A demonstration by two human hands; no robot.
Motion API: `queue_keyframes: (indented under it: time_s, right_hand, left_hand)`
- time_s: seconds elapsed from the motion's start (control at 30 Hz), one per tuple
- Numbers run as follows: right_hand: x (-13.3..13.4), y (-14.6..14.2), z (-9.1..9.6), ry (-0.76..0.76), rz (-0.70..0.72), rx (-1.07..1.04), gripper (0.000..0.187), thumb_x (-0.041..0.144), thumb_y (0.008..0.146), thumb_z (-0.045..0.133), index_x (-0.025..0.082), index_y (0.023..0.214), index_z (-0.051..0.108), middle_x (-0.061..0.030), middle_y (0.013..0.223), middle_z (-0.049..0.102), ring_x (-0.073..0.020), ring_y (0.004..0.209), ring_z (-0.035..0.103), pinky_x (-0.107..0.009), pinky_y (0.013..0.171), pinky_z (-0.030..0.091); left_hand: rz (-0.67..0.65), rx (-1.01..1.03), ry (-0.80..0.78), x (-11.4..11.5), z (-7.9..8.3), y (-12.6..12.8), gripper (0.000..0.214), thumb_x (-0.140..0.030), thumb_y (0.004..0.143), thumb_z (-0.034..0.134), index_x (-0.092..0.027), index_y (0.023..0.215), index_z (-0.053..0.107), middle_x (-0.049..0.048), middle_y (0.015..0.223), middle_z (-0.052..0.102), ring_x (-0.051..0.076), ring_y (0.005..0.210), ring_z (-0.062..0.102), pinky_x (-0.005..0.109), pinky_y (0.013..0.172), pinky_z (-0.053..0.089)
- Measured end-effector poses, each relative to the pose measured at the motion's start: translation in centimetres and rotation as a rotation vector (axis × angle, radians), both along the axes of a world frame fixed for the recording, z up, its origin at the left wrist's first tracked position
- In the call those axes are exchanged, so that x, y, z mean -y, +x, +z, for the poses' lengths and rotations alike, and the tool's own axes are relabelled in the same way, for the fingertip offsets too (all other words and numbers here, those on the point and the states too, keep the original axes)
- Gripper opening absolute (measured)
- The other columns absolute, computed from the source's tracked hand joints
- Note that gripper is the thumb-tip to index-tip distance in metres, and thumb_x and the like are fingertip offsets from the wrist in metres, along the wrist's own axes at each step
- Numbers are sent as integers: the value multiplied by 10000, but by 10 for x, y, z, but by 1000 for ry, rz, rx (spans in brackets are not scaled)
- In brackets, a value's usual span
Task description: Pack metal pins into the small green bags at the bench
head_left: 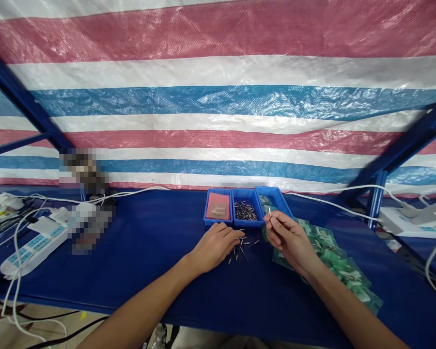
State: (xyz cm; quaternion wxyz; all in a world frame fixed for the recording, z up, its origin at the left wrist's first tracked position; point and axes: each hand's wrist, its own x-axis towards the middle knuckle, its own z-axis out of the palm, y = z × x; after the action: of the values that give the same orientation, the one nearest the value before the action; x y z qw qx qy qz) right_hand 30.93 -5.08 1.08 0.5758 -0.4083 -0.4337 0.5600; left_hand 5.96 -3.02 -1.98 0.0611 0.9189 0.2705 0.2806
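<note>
My right hand [288, 237] is raised a little over the blue table [148, 252], its fingers pinched on a small metal pin [269, 212] that stands upright. My left hand [218, 244] rests palm down on the table, fingers curled over several loose metal pins [241, 247] scattered on the cloth. Behind the hands stand three small blue bins: the left bin [218, 207] holds a reddish packet, the middle bin [245, 209] holds a heap of pins, the right bin [274, 198] is partly hidden by my right hand.
A row of small green bags [343, 269] lies under and to the right of my right forearm. White power strips [32, 242] with cables sit at the left, another white strip [410, 218] at the right. A striped tarpaulin [218, 97] hangs behind on blue frame posts.
</note>
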Motion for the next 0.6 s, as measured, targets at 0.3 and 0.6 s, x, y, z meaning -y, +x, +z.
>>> queue_keyframes:
  time_s: [0.3, 0.6]
  right_hand:
    - [-6, 5, -17, 79, -209, 197, 367, 537, 870, 851, 215, 987, 719, 31, 684, 539, -85, 480, 369, -242, 428, 305]
    - [-6, 5, -18, 191, -272, 381, 388, 562, 809, 890, 226, 915, 725, 20, 689, 540, -119, 539, 416, -267, 455, 317]
  left_hand:
    - [9, 25, -55, 1, 3, 0, 160, -262, 1134, 516, -180, 1206, 634, 57, 1036, 738, 202, 940, 623, 340, 871, 509]
    - [2, 38, -87, 1, 5, -1, 153, -272, 1131, 528, -192, 1210, 632, 53, 1060, 741, 201, 953, 630, 336, 889, 504]
